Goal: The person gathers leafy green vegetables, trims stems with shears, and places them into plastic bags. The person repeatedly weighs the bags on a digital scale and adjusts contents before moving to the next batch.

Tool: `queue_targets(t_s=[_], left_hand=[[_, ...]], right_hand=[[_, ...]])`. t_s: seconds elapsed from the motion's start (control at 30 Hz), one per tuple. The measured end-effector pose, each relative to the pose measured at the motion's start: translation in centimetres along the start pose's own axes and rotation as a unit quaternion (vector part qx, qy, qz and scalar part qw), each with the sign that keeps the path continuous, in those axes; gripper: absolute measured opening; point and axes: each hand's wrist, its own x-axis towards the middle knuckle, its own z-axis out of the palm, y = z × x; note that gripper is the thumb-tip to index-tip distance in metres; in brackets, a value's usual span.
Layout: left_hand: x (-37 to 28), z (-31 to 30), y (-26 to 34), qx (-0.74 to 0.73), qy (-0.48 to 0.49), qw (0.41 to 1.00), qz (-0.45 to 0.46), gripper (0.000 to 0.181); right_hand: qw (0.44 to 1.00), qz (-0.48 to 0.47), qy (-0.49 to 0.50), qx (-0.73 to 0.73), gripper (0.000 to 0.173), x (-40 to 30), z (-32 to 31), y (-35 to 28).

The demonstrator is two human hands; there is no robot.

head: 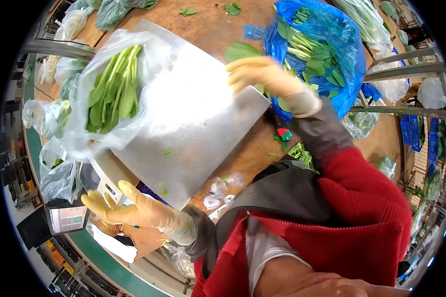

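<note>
My left hand (133,208), in a yellow rubber glove, is held with fingers apart and nothing in it, near the weighing scale (107,178). My right hand (269,80), gloved alike and blurred by motion, reaches over the right edge of a shiny metal plate (178,156), fingers extended; I see nothing in it. On the plate's left side, a clear plastic bag (152,48) surrounds a bunch of leafy greens (115,89). Just past my right hand stands an opened blue plastic bag (351,48) with more leafy greens (301,48) inside.
A tool with a red and green handle (283,134) lies near my right forearm. Rolls of clear tape (212,202) sit by the apron. A monitor (67,219) stands at lower left. Bagged vegetables (113,15) line the wooden table (208,22); metal rails (405,72) cross at right.
</note>
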Motion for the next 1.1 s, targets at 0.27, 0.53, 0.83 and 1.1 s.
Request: queue_targets(t_s=[0.27, 0.53, 0.83, 1.1], left_hand=[[-8.6, 17.3, 12.9, -0.312, -0.453, 0.824, 0.134, 0.023], [-13.3, 25.0, 14.6, -0.353, -0.581, 0.701, -0.216, 0.028], [-15.6, 25.3, 18.7, -0.498, -0.606, 0.541, -0.304, 0.056], [-16.9, 23.8, 17.9, -0.436, -0.594, 0.633, -0.237, 0.046]], right_hand=[[0.859, 0.243, 0.271, -0.361, 0.054, -6.8, -15.8, 9.3], [0.973, 0.075, 0.218, -0.001, 0.042, -11.9, -16.9, 5.7], [0.933, 0.049, 0.275, -0.229, 0.042, -13.5, -14.9, -0.4], [0.868, -0.067, 0.345, -0.350, 0.033, -11.9, -14.2, -0.1]])
